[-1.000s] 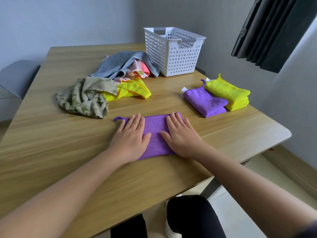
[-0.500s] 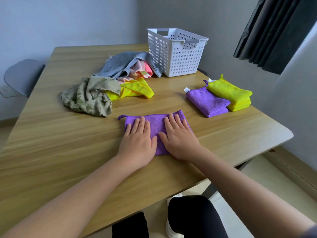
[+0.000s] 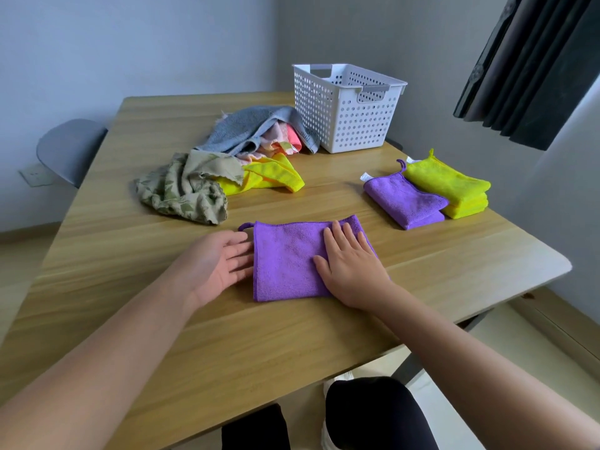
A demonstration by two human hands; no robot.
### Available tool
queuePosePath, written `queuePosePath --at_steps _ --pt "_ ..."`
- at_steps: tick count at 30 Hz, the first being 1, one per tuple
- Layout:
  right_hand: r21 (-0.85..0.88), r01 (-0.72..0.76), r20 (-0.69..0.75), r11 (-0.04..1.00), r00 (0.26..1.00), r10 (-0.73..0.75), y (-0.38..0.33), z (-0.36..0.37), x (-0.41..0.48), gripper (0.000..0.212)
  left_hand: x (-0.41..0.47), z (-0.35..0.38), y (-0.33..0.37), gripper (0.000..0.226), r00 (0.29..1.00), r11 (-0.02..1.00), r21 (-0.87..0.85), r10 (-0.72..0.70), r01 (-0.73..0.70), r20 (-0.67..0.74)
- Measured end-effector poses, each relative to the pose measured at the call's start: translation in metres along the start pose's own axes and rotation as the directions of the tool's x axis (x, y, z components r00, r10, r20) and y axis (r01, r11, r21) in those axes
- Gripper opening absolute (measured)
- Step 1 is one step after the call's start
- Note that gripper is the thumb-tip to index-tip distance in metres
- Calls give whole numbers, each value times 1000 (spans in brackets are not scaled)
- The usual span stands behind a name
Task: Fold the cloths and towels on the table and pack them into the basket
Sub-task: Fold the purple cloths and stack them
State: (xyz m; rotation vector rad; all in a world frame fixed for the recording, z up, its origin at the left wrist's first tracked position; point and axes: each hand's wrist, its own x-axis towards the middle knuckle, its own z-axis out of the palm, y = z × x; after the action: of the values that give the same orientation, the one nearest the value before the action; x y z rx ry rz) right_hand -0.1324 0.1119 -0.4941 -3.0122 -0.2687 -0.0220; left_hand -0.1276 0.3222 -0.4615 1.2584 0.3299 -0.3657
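Maybe a third done: a folded purple cloth and a yellow stack sit at 2 o'clock, and the basket at 1 looks empty. The half-folded cloth lies at 6, right hand flat on it, left hand spread open at its edge. The crumpled pile at 11 is left to fold

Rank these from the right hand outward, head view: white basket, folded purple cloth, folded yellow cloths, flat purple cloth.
1. The flat purple cloth: under the right hand, touching it.
2. The folded purple cloth: ahead, to the right.
3. The folded yellow cloths: just beyond that, farther right.
4. The white basket: at the table's far end.
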Motion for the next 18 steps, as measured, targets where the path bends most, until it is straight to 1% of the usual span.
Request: queuePosePath --at_steps 1,3,6,9,10,13,15,18 --pt "3 -1 3 1000 1000 1 -1 0 0 62 -2 0 1 31 1000 999 40 -25 25 12" --pt "7 -4 9 1000 1000 4 -1 0 0 62 -3 -1 3 19 998 984 172 -58 53 23" --pt "-2 -6 9 1000 1000 6 -1 -1 -1 62 -1 -4 6 16 1000 947 320 -13 17 -13" --pt "-8 -2 2 1000 1000 2 -2 -1 0 61 4 -5 9 23 994 931 364 69 -35 -81" --pt "-10 -2 1 1000 1000 2 -2 -1 0 61 6 -3 10 22 994 929 367 77 -42 -81" --pt "-5 -1 5 1000 1000 1 -2 0 -1 61 12 5 18 8 993 911 406 103 -73 -52" --pt "-5 -2 8 1000 1000 2 -1 0 -1 61 20 10 21 13 986 874 472 160 -116 -54" --pt "-5 -4 8 1000 1000 4 -1 0 0 61 28 16 22 14 972 802 575 228 -161 -46"
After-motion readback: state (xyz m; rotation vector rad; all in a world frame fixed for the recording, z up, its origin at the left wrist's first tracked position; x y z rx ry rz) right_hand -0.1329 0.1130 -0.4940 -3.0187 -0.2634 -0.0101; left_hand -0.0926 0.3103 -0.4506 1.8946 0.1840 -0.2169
